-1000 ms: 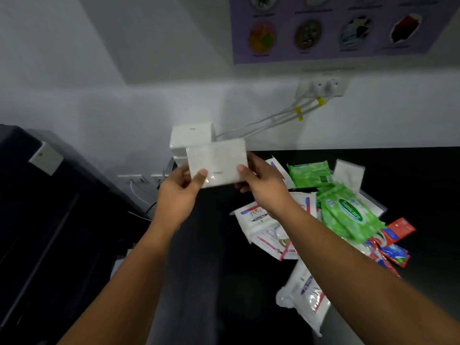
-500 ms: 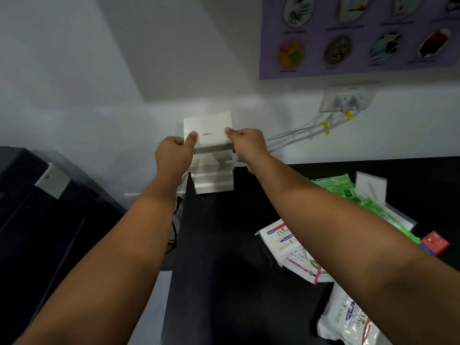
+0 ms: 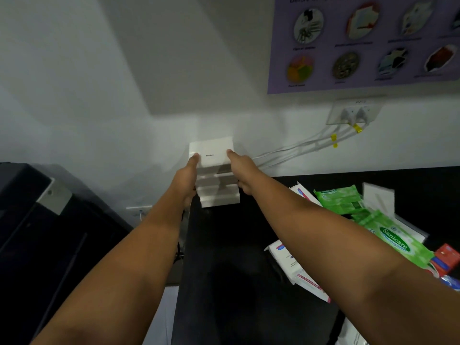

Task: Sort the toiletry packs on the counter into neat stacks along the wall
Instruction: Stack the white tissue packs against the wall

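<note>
The dark desk lies nearest, and two bare forearms cross it toward the back. On its right part the unsorted things lie in a loose heap: white packs with pink print, a green wipes pack partly over other packs, a second green pack behind it, and red sachets at the edge of the view.

Further back, at the rear left corner of the desk, a white stack of several packs stands against the wall. The top pack lies on it, and its edges do not seem quite in line with those below. The left hand pinches its left edge, thumb tip on the upper face, and the right hand pinches the right edge in the same way. The other fingers are hidden beside the stack.

I judge that the step in hand is placing this pack on the white stack, and that the sorting is far from finished. The next move calls for squaring the top pack with the others and a gentle release, so that the tall stack does not tip, then a reach to the heap.

Behind, the wall carries a socket with white cables and a purple poster.
</note>
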Tool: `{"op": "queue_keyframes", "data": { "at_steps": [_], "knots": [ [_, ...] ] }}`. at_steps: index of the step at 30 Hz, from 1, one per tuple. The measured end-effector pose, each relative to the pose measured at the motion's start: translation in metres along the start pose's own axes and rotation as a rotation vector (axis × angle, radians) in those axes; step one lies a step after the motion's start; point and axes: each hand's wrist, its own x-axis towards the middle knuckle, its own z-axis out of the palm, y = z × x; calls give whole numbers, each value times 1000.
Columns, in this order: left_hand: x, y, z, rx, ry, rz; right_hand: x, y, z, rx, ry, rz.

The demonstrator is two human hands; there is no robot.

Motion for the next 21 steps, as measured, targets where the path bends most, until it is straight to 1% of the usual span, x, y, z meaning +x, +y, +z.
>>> {"op": "queue_keyframes", "data": {
  "at_steps": [4, 8, 12, 18, 21],
  "knots": [
    [6, 0, -9, 10, -35, -26, -3, -4, 2, -2, -30, 14],
    [13, -1, -12, 49, -43, -50, 4, 5, 4, 82, -49, 76],
    [3, 4, -3, 58, -36, -48, 5, 10, 1, 149, -43, 86],
    [-9, 0, -3, -24, -66, -14, -2, 9, -6, 82, -117, 90],
    [-18, -9, -3, -81, -93, 18, -1, 17, -16, 144, -135, 82]
  ]
}}
